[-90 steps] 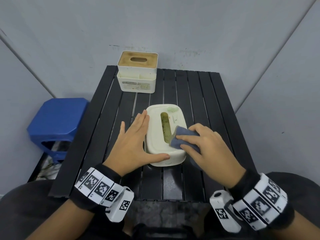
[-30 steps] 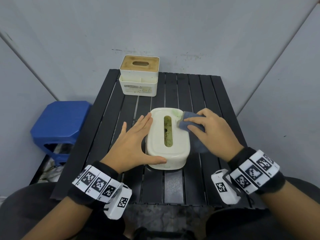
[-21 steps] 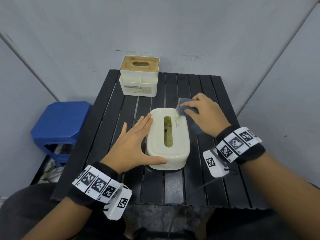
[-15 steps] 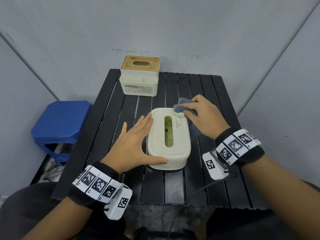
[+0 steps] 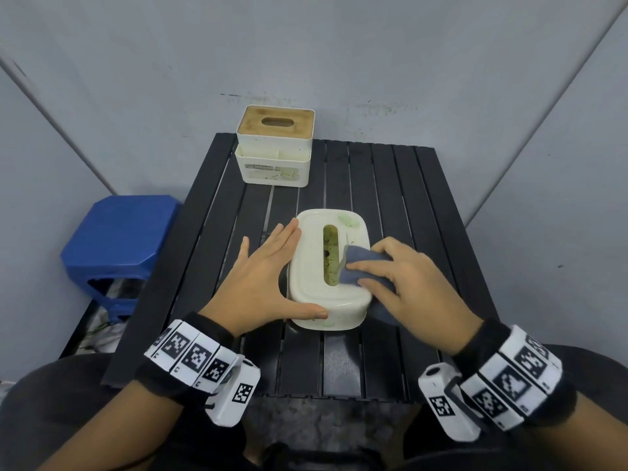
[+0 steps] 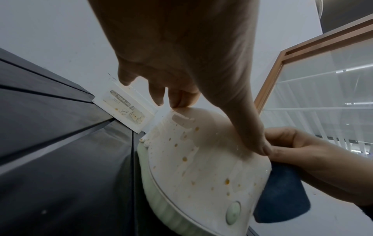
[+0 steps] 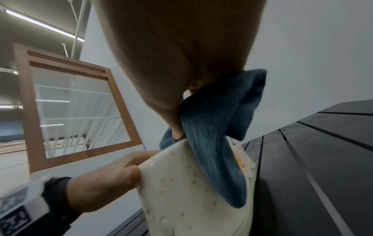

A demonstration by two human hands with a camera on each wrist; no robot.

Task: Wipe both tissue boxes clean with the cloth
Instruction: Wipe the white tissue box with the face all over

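- Your left hand (image 5: 261, 287) lies flat and spread against the 9 o'clock side of the rounded white tissue box (image 5: 314, 266). The fingers are straight along its wall and the thumb braces the near end. It steadies the box and grips nothing.
- Your right hand (image 5: 411, 283) has its fingers and thumb curled round the blue cloth (image 5: 356, 266) and presses it onto the lid just at 3 o'clock of the slot. The rest of the cloth hangs over that edge.
- That box sits mid-table on the black slatted table (image 5: 424, 215). The second tissue box (image 5: 275, 147), with a wooden top, stands at the far edge toward 11 o'clock, well apart from both hands.
- Judging progress: you're part-way through the first box. A greenish smear shows on the lid's far corner near 1 o'clock, grime lines the slot, and a spot sits on the near rim. The second box looks untouched, with stains on its front label, so most of the job is left.
- The left wrist view shows what the head view hides: orange-yellow specks all over the near end wall of the white box (image 6: 201, 167).
- The right wrist view shows the cloth (image 7: 214, 135) draped down that wall, pinched under your thumb.
- Only the head view shows the blue stool (image 5: 119, 232) at 9 o'clock.
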